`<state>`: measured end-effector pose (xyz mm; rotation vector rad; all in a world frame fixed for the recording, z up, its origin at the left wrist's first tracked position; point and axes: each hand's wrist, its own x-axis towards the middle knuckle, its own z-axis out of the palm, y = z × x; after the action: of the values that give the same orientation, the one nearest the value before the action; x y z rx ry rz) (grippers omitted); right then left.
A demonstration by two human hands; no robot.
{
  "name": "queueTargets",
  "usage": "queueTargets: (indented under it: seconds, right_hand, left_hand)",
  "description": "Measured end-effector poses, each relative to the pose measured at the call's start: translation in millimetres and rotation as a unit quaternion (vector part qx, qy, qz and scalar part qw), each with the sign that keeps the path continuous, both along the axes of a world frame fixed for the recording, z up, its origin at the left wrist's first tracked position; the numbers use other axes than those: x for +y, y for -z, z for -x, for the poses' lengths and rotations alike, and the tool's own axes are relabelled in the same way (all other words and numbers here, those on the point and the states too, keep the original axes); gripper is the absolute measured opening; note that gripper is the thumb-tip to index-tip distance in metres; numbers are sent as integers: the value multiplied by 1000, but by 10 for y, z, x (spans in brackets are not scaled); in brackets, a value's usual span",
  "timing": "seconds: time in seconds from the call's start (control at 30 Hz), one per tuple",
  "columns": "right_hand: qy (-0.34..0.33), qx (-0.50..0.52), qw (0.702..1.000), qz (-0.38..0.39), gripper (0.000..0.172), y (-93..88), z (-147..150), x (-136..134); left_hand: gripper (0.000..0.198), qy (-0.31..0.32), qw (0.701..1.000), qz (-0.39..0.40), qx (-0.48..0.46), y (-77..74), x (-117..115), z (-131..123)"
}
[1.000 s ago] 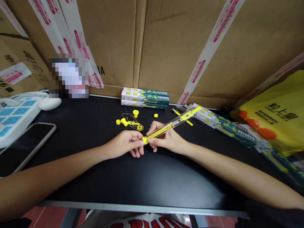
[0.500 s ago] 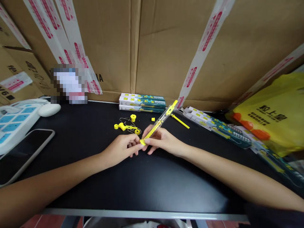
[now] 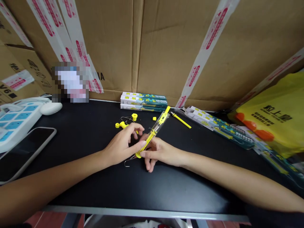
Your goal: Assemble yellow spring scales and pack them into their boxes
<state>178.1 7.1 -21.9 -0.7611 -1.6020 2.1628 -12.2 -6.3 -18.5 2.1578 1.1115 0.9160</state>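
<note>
"Plenty of cardboard point(image 3: 166, 47) stands behind that black worktop point(image 3: 152, 190). Can you read any of it?"

"'IA' left of the middle, 'V6' on the left-hand carton point(image 3: 26, 61). The pink print on the tape point(image 3: 216, 28) is too small for me."

"And the yellow bag point(image 3: 275, 122) on the right?"

"粒上皇, in dark characters. Across from it lie a white power strip point(image 3: 21, 118) and a dark-screened phone point(image 3: 26, 155)."

"Those slim teal-and-white boxes point(image 3: 143, 103)?"

"Yellow lettering; I can make out 力计. One stack sits at the back, more lie along the right."

"What's being gripped?"

"The right hand point(image 3: 163, 153) pinches a clear tube point(image 3: 154, 131) near its lower end, tilted up over the middle of the worktop. On the left hand point(image 3: 123, 142), thumb and forefinger stand apart, the thumb at the tube; whether its hidden fingers grip, I can't tell."

"Smaller stuff?"

"A yellow rod point(image 3: 181, 120) beyond the right hand, a wire hook point(image 3: 127, 164) by the tube's low end, loose yellow pieces point(image 3: 134, 117) behind the left hand."
</note>
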Motion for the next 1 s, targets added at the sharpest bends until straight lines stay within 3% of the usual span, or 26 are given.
queueTargets:
  seconds: [0.17, 0.4, 0.53, 0.67, 0.87, 1.0]
  right_hand:
    - [-14, -12, 1000, -12, 40, 44, 133, -59]
    - [45, -6, 999, 5, 37, 32, 158, -58]
    - [76, 22, 996, 42, 45, 32, 138, -45]
    - [97, 48, 993, 49, 38, 37, 133, -50]
    - [109, 82, 989, 60, 38, 34, 125, -62]
    - [85, 99, 989, 70, 40, 56, 118, -47]
  left_hand:
    - [30, 5, 999, -7, -40, -3, -33, -110]
    - [29, -26, 997, 5, -70, 51, -88, -147]
    - [33, -25, 994, 13, -103, 54, -114, -120]
    - [37, 3, 995, 2, -97, 92, -131, -97]
    - [36, -13, 996, -16, -90, 112, -134, -115]
    - [36, -11, 996, -25, -85, 126, -125, -120]
